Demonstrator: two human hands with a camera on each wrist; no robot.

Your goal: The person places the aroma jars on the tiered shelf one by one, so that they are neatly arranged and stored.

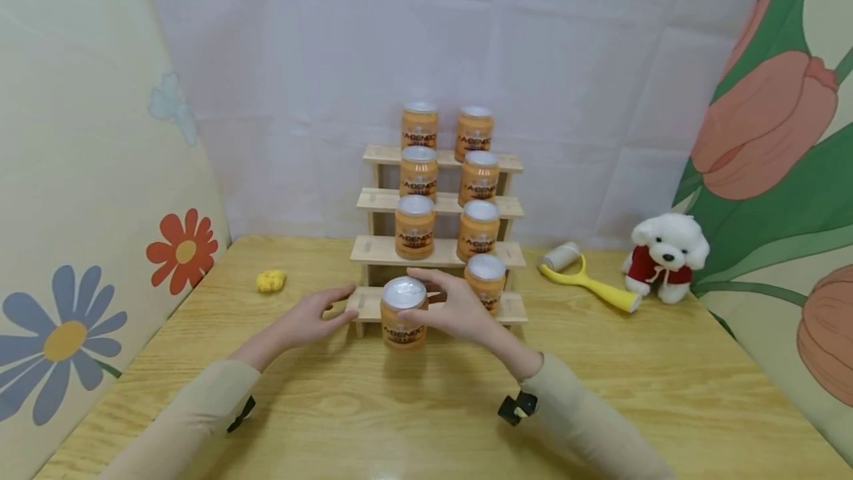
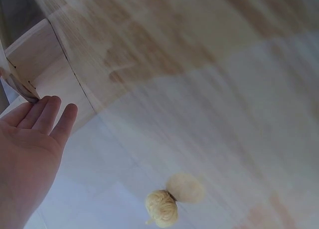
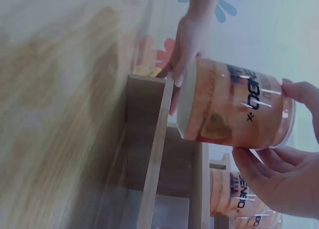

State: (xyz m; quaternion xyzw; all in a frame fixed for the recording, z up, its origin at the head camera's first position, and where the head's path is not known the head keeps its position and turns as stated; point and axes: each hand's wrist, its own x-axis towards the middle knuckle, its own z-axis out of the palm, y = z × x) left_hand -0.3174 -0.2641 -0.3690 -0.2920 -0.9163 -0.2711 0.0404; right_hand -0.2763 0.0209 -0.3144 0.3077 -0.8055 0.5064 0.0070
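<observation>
My right hand point(image 1: 458, 307) grips an orange can point(image 1: 403, 328) with a silver lid near its top, thumb on one side and fingers on the other. The can is upright at the front left of a stepped wooden shelf point(image 1: 373, 250); in the right wrist view the held can point(image 3: 234, 107) appears just off the lowest step. My left hand point(image 1: 313, 319) is at the left end of that lowest step, its fingers fairly straight and touching the board's edge in the left wrist view. Another can point(image 1: 486, 284) stands on the same step to the right.
Pairs of matching cans, such as this one point(image 1: 415, 228), stand on the higher steps. A small yellow bundle point(image 1: 271, 281) lies on the table point(image 1: 320, 421) at left. To the right are a yellow-handled roller point(image 1: 593, 284) and a white plush dog point(image 1: 668, 258) in red.
</observation>
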